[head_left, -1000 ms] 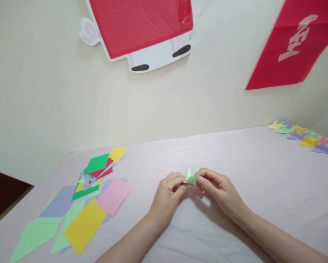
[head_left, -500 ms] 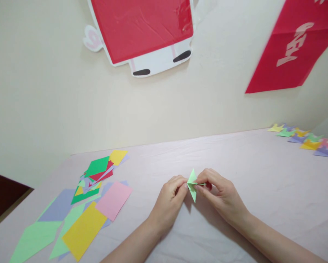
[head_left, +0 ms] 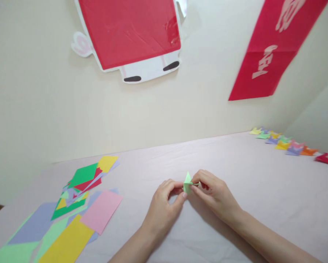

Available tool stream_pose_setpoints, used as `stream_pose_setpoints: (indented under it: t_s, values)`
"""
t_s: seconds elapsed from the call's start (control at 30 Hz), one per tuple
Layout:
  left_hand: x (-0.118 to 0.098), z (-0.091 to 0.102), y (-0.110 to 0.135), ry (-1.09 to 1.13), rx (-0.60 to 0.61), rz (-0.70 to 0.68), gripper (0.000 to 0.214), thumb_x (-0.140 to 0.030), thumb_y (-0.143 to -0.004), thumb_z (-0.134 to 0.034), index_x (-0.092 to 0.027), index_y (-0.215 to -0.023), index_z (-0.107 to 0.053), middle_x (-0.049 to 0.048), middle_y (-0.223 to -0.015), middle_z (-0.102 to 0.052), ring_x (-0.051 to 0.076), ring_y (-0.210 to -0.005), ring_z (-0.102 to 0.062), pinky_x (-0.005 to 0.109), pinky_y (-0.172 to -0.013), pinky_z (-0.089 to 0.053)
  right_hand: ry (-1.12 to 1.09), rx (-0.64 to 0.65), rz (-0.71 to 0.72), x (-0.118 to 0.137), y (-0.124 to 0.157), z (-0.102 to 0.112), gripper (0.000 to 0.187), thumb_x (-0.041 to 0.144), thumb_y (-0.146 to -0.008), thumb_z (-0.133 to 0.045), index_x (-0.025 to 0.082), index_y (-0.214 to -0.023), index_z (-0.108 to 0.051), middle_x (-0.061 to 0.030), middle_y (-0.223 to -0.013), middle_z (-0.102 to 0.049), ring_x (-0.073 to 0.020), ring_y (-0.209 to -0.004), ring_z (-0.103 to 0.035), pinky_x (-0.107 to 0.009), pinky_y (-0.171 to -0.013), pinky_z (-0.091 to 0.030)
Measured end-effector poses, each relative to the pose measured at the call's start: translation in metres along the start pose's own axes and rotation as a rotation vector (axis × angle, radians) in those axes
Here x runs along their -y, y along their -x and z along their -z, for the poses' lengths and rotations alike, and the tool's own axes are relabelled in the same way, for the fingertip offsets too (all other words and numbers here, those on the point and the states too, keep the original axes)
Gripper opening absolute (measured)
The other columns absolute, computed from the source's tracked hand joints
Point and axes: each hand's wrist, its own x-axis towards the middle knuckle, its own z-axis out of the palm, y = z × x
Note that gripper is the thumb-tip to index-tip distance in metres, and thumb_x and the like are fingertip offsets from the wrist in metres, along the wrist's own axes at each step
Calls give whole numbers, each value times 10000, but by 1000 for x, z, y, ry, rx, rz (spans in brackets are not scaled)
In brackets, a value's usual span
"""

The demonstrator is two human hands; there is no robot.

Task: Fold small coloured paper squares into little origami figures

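Lying between the two hands, the green fold (head_left: 186, 185) is pinched at its narrow right end by the right hand (head_left: 217, 193), between thumb and finger. Its left side is met by the left hand (head_left: 163, 204); whether it is gripped there cannot be told. Farther left on the cloth (head_left: 147, 164), coloured sheets (head_left: 66, 239) are strewn, overlapping. At far right, small paper shapes (head_left: 282, 146) are lined up near the wall (head_left: 180, 113).

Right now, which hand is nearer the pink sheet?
Left. The left hand is to the right of the pink sheet, not touching it; the right hand is farther right, beyond the left hand, pinching the folded green paper.
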Motion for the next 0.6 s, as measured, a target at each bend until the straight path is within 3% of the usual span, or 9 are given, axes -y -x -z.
stream_pose_setpoints:
  t_s: [0.07, 0.17, 0.3, 0.4, 0.5, 0.6]
  values:
    - [1, 0, -1, -2, -1, 14, 196, -235, -837, -563, -190, -1008, -647, 45, -954, -630, 190, -921, -598, 305, -859, -444, 78, 0, -187, -15, 0, 22, 141, 272, -864, -534, 215, -782, -633, 5, -680, -596, -158, -616, -528, -260, -579, -395]
    - [4, 0, -1, -31, 17, 14, 197, -256, -861, -528, -196, -1012, -639, 51, -960, -632, 196, -933, -604, 325, -875, -448, 228, -7, -421, -45, 6, 81, 213, 378, -840, -539, 219, -760, -656, 5, -641, -625, -169, -592, -551, -259, -559, -384]
    - [4, -1, -1, -46, 29, 8, 177, -272, -883, -506, -208, -988, -634, 51, -953, -641, 200, -926, -606, 328, -857, -460, 667, -197, -773, -86, 23, 178, 190, 416, -788, -610, 248, -829, -688, -5, -683, -659, -201, -647, -591, -273, -574, -384]
    - [3, -1, -2, -70, 29, 9, 163, -275, -896, -503, -213, -967, -635, 51, -949, -645, 205, -924, -605, 333, -853, -461, 849, -332, -970, -112, 31, 231, 181, 351, -724, -660, 199, -817, -693, -63, -661, -643, -242, -588, -533, -317, -520, -328]
    - [3, -1, -2, -85, 33, 11, 155, -279, -904, -506, -219, -956, -639, 43, -945, -644, 203, -921, -603, 331, -849, -458, 928, -364, -1077, -136, 34, 253, 200, 377, -767, -612, 217, -837, -710, -92, -732, -674, -252, -597, -532, -321, -523, -329]
    - [4, -1, -2, -83, 31, 12, 148, -278, -911, -509, -226, -955, -640, 33, -946, -641, 193, -914, -603, 321, -848, -452, 965, -368, -1141, -157, 35, 253, 266, 366, -775, -587, 226, -947, -734, -135, -845, -706, -292, -682, -589, -336, -547, -336]
